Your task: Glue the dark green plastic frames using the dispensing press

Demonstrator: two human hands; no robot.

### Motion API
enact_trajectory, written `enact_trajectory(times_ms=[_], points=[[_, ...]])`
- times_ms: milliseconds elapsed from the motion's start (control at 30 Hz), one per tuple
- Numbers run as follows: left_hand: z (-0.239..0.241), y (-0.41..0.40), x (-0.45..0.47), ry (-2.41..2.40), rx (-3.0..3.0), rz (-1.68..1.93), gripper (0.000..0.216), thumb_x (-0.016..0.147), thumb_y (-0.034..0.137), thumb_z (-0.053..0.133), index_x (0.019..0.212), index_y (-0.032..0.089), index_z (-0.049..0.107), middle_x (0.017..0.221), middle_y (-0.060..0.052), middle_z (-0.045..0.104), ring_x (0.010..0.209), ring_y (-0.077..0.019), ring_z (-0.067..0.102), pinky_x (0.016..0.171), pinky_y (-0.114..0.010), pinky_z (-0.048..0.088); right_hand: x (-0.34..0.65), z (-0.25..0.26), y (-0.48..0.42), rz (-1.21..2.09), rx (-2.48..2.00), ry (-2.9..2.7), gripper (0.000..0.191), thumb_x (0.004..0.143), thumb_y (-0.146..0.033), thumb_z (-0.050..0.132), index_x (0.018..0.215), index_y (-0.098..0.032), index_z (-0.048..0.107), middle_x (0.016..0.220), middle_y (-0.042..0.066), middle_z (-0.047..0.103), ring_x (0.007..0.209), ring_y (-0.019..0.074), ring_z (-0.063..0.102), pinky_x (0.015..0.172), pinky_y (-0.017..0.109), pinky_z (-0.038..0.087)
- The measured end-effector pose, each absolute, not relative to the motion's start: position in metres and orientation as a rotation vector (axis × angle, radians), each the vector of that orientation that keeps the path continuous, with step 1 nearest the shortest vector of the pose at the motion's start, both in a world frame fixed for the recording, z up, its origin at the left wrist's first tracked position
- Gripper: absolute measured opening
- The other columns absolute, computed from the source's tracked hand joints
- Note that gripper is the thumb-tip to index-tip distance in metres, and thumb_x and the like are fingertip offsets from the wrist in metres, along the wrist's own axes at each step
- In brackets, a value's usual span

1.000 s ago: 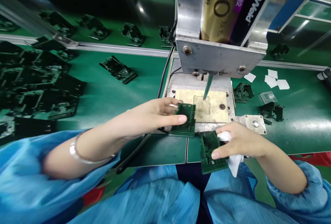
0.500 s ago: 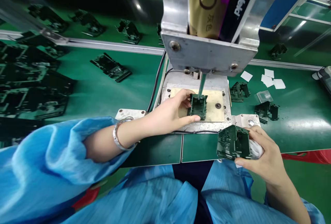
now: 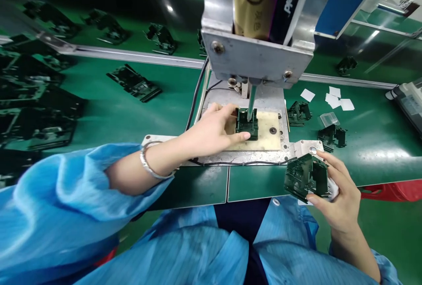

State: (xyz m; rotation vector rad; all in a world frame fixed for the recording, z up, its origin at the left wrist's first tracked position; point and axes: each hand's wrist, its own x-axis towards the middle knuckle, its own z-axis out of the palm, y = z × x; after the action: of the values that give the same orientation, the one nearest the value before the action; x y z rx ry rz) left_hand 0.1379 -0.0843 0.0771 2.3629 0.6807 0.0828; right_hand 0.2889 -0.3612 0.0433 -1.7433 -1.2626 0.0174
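My left hand (image 3: 216,129) grips a small dark, open-topped plastic housing (image 3: 247,133) between thumb and fingers. The housing rests on the cream pad (image 3: 266,142) of a metal fixture, and the tip of a green dispensing nozzle (image 3: 252,98) reaches into it. Above the nozzle, a metal bracket (image 3: 253,59) carries a gold and black glue cartridge (image 3: 252,6). My right hand (image 3: 344,201) holds a larger dark plastic housing (image 3: 306,178) with a crumpled white wad (image 3: 333,189) against the palm. Its index finger is at the round button (image 3: 313,149) on the fixture's right corner; contact is unclear.
Many dark housings (image 3: 42,105) are massed at the left, with one apart (image 3: 134,83). Right of the fixture are two more parts (image 3: 332,136), white paper squares (image 3: 332,100) and a clear tray (image 3: 329,119). Behind a metal rail (image 3: 138,56), further parts (image 3: 161,39) stand in a row.
The view has shifted slightly. My right index finger has moved up to the button. The small housing in my left hand has slid away from me, so the nozzle tip sits further inside it.
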Motion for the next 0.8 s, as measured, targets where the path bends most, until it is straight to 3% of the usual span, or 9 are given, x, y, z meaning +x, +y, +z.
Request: enact_trajectory(times_ms=[133, 233, 333, 400, 467, 533, 600, 667, 800], points=[[0.073, -0.082, 0.145, 0.725, 2.347, 0.043, 0.05, 0.075, 0.06, 0.061, 0.099, 0.017, 0.053, 0.08, -0.008, 0.052, 0.105, -0.0368, 0.044, 0.086, -0.047, 0.044, 0.29, 0.042, -0.359, -0.002, -1.758, -1.243, 0.038, 0.081, -0.048, 0.077, 0.102, -0.017, 0.067, 0.123, 0.016, 0.059, 0.111, 0.0351, 0.058, 0.093, 0.053, 0.05], [0.072, -0.078, 0.139, 0.716, 2.402, 0.03, 0.068, 0.07, 0.065, 0.066, 0.114, 0.015, 0.055, 0.119, -0.016, 0.055, 0.122, -0.0418, 0.041, 0.102, -0.055, 0.038, 0.291, 0.037, -0.354, -0.066, -1.729, -1.296, 0.039, 0.08, -0.044, 0.078, 0.106, -0.018, 0.064, 0.125, 0.017, 0.058, 0.114, 0.0353, 0.058, 0.094, 0.056, 0.051], [0.074, -0.078, 0.107, 0.793, 2.45, 0.185, 0.101, 0.067, 0.065, 0.072, 0.145, 0.015, 0.034, 0.154, -0.018, 0.031, 0.142, -0.0426, 0.026, 0.117, -0.055, 0.023, 0.29, 0.032, -0.351, -0.167, -1.71, -1.374, 0.047, 0.079, -0.041, 0.08, 0.114, -0.017, 0.06, 0.131, 0.021, 0.055, 0.119, 0.0366, 0.057, 0.096, 0.058, 0.051], [0.072, -0.084, 0.074, 0.947, 2.485, 0.377, 0.081, 0.081, 0.056, 0.064, 0.146, 0.015, 0.037, 0.151, -0.017, 0.04, 0.142, -0.0375, 0.034, 0.119, -0.05, 0.024, 0.289, 0.029, -0.351, -0.205, -1.736, -1.399, 0.053, 0.079, -0.041, 0.08, 0.119, -0.015, 0.057, 0.134, 0.024, 0.053, 0.121, 0.0372, 0.056, 0.096, 0.057, 0.052], [0.064, -0.093, 0.04, 1.11, 2.533, 0.583, 0.059, 0.088, 0.045, 0.06, 0.143, 0.026, 0.046, 0.148, -0.01, 0.048, 0.138, -0.0345, 0.043, 0.119, -0.048, 0.028, 0.288, 0.025, -0.353, -0.219, -1.792, -1.4, 0.056, 0.079, -0.042, 0.079, 0.122, -0.015, 0.056, 0.136, 0.024, 0.052, 0.123, 0.037, 0.055, 0.096, 0.055, 0.054], [0.051, -0.105, 0.012, 1.16, 2.577, 0.633, 0.065, 0.088, 0.038, 0.06, 0.147, 0.046, 0.034, 0.153, 0.004, 0.043, 0.14, -0.0354, 0.041, 0.12, -0.053, 0.025, 0.288, 0.022, -0.355, -0.231, -1.861, -1.402, 0.058, 0.079, -0.044, 0.079, 0.123, -0.014, 0.056, 0.137, 0.024, 0.052, 0.123, 0.0369, 0.056, 0.097, 0.053, 0.055], [0.039, -0.116, -0.006, 1.135, 2.619, 0.554, 0.082, 0.085, 0.035, 0.063, 0.15, 0.055, 0.016, 0.159, 0.012, 0.029, 0.144, -0.0375, 0.034, 0.122, -0.057, 0.022, 0.288, 0.019, -0.358, -0.247, -1.908, -1.419, 0.058, 0.079, -0.044, 0.079, 0.123, -0.013, 0.056, 0.135, 0.024, 0.054, 0.12, 0.0364, 0.058, 0.097, 0.051, 0.055], [0.031, -0.123, -0.014, 1.11, 2.644, 0.487, 0.092, 0.083, 0.033, 0.067, 0.151, 0.053, 0.008, 0.162, 0.011, 0.02, 0.145, -0.0392, 0.029, 0.122, -0.057, 0.02, 0.291, 0.02, -0.36, -0.25, -1.942, -1.419, 0.057, 0.08, -0.045, 0.078, 0.122, -0.014, 0.057, 0.132, 0.022, 0.057, 0.117, 0.0356, 0.061, 0.097, 0.05, 0.056], [0.03, -0.127, -0.014, 1.101, 2.698, 0.475, 0.094, 0.082, 0.034, 0.068, 0.152, 0.051, 0.008, 0.162, 0.01, 0.021, 0.148, -0.0395, 0.02, 0.122, -0.059, 0.017, 0.294, 0.032, -0.36, -0.147, -1.978, -1.349, 0.051, 0.081, -0.045, 0.077, 0.118, -0.016, 0.06, 0.129, 0.02, 0.06, 0.115, 0.0352, 0.062, 0.097, 0.051, 0.055]])
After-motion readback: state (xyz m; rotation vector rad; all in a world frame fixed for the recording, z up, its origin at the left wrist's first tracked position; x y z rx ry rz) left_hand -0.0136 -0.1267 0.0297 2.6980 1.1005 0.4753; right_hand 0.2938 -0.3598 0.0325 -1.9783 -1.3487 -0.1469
